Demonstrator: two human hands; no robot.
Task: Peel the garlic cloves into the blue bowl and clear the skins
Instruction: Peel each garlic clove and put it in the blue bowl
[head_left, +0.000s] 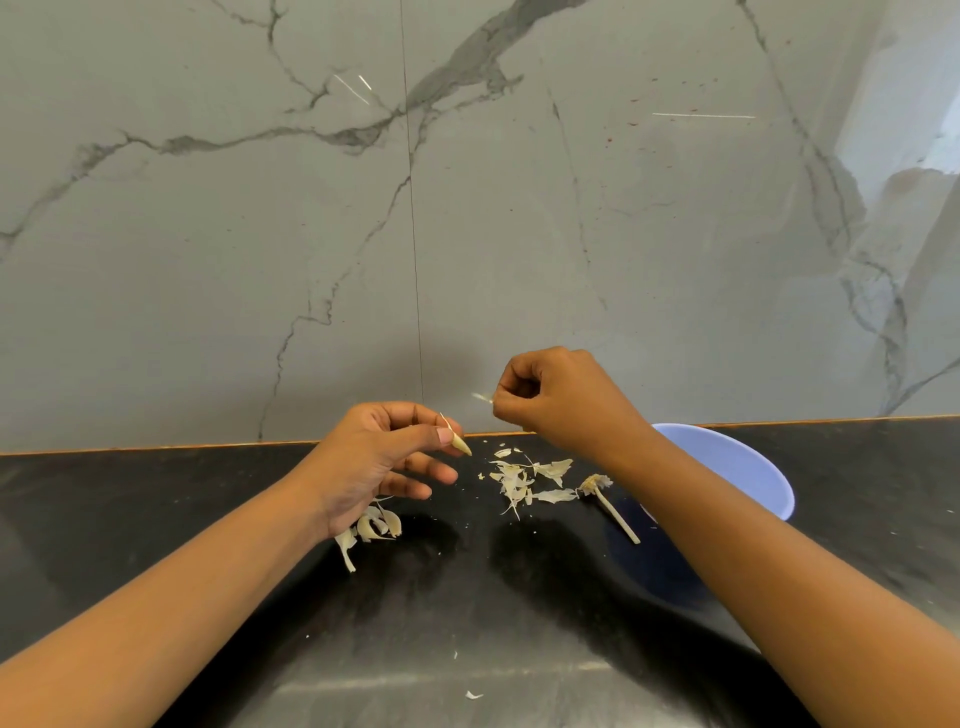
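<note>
Currently | left hand pinches garlic clove, other fingers spread | right hand pinches skin strip | risk: light pinch may drop clove onto counter, missing blue bowl.

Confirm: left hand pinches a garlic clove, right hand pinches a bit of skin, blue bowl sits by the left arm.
Wrong bowl side: the head view shows the blue bowl by the right forearm. The left hand does pinch the garlic clove, the right hand a bit of skin.
</note>
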